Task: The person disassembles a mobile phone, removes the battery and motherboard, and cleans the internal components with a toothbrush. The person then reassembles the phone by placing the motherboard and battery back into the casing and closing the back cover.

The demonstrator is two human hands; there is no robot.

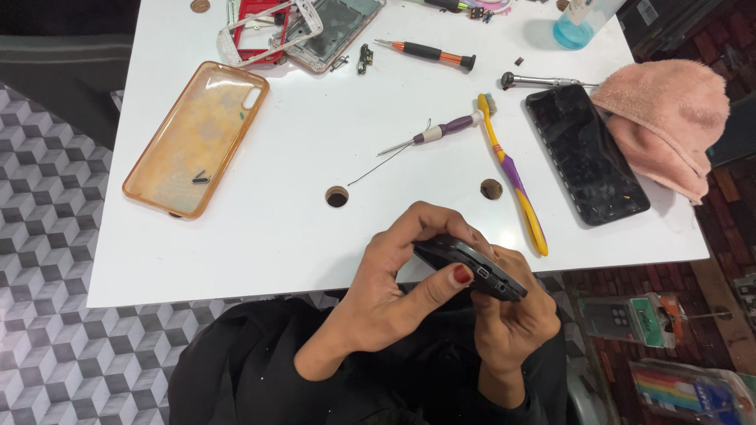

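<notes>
phone: a dark phone (471, 267) is held in the air just off the near edge of the white surface (315, 157), at about 6 o'clock in the view
long axis: it runs from 10 o'clock down to 4 o'clock, the end with a port facing the camera
left hand (394, 291): fingers curled over the phone's upper-left end from the 9 o'clock side, the thumb with a red nail pressed on its near edge; closed around it
right hand (512, 315): cups the lower-right end from beneath, at 4 o'clock; fingers wrapped on the phone, how tightly I cannot tell
nearer hand: both are on it; the left covers more of the body
toothbrush: a yellow and purple toothbrush (512, 177) lies at 1 o'clock from the phone, near it
black panel: a flat dark screen panel (587, 153) lies at 2 o'clock, touching a pink cloth (669, 122)
clear case: an orange-tinted clear case (197, 138) lies at 10 o'clock, well apart
tools: a purple-handled pick (441, 130) and an orange-and-black screwdriver (429, 53) lie at 12 o'clock
packages: on the floor at 3 to 4 o'clock, a clear blister pack with green trim (630, 319) and a rainbow-striped packet (685, 389)
bottle: a clear bottle of blue liquid (579, 22) stands at the far edge, 1 o'clock
</notes>
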